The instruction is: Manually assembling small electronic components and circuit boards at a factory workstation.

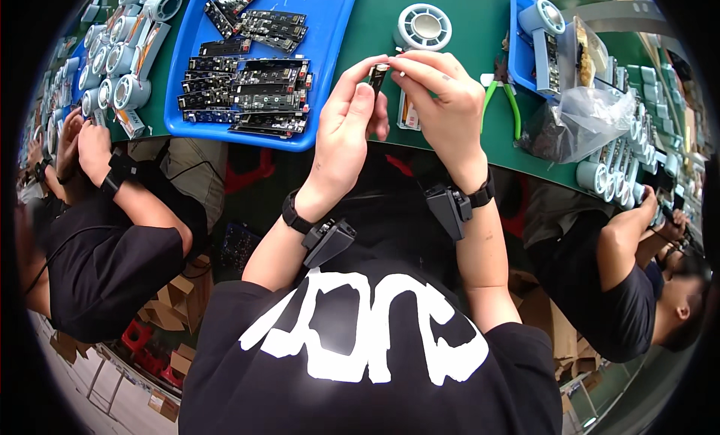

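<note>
Black circuit board (378, 78), left hand (343, 127) curled around it, right hand (452, 99) pinching near its top

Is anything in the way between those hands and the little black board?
Nothing that I can see. The left hand holds the black board directly, and the right hand has its fingertips at the board's upper end. The round light blue fan head lies beyond the hands, not in between.

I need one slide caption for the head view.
Left hand holds a narrow black circuit board; right hand at its upper end.
</note>
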Motion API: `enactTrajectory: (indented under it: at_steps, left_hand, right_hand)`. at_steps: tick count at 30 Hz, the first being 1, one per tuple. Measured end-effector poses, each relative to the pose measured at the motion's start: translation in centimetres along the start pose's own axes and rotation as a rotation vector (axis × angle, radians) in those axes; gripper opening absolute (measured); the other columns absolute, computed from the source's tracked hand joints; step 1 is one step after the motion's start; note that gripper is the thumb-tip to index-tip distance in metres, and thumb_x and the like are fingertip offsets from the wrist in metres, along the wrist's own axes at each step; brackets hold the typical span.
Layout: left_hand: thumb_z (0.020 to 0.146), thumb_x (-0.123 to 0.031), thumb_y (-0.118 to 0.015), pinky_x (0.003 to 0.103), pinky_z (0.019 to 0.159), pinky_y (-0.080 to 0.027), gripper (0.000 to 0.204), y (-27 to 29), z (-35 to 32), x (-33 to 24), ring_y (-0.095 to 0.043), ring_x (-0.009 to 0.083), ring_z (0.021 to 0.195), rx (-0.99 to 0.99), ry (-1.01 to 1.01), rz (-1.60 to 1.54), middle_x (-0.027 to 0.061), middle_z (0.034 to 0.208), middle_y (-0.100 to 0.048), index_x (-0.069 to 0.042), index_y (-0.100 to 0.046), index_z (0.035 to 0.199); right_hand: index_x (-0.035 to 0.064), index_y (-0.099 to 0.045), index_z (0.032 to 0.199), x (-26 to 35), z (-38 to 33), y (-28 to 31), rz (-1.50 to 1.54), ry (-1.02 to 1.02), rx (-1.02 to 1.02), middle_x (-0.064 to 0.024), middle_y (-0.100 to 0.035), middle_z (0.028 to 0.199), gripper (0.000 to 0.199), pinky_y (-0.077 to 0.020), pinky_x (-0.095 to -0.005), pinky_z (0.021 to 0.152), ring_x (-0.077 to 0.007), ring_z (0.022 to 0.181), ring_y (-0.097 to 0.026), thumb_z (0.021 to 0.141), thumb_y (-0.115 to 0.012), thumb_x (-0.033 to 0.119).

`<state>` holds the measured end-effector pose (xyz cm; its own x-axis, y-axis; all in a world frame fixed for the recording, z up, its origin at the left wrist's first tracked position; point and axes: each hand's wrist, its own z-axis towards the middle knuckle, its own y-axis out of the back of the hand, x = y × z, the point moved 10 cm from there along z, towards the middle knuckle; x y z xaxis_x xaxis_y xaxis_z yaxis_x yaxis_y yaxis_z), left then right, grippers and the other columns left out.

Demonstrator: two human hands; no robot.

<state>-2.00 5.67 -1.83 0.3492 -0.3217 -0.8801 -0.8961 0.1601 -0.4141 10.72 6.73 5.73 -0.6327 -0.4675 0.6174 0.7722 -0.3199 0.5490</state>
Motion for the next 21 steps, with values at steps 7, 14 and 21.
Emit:
enactTrajectory:
  at_steps: [7, 14, 21]
  left_hand:
    - [0.112, -0.026, -0.043, 0.025, 0.066, -0.044, 0.041, -0.1, 1.0, 0.0, -0.05, 0.0111, 0.07, 0.029, -0.069, -0.038, 0.0027, 0.085, -0.053, -0.008, -0.046, 0.148]
    - [0.11, -0.026, -0.047, 0.024, 0.064, -0.044, 0.042, 0.2, 1.1, 0.4, -0.051, 0.0104, 0.069, 0.042, -0.123, 0.061, 0.0026, 0.084, -0.054, -0.008, -0.047, 0.148]
    - [0.109, -0.023, -0.052, 0.023, 0.06, -0.044, 0.041, 0.3, 0.9, 0.0, -0.052, 0.0091, 0.066, 0.033, -0.174, 0.162, 0.002, 0.082, -0.053, -0.007, -0.049, 0.146]
  right_hand:
    - [0.0072, -0.079, 0.096, -2.9, -0.5, -0.4, 0.197, -0.374, 0.028, -0.0072, -0.074, 0.097, 0.017, -0.0558, -0.0278, 0.07, -0.0202, 0.082, -0.071, 0.079, -0.082, 0.004]
    - [0.0079, -0.079, 0.096, -0.3, -0.1, -0.1, -0.056, -0.002, -0.005, -0.0062, -0.073, 0.091, 0.017, -0.0551, -0.0285, 0.068, -0.0202, 0.08, -0.07, 0.079, -0.082, 0.005]
    - [0.0088, -0.078, 0.095, 0.1, 0.3, -0.1, -0.085, 0.022, 0.015, -0.0057, -0.072, 0.09, 0.016, -0.0539, -0.03, 0.067, -0.0205, 0.079, -0.068, 0.08, -0.082, 0.006]
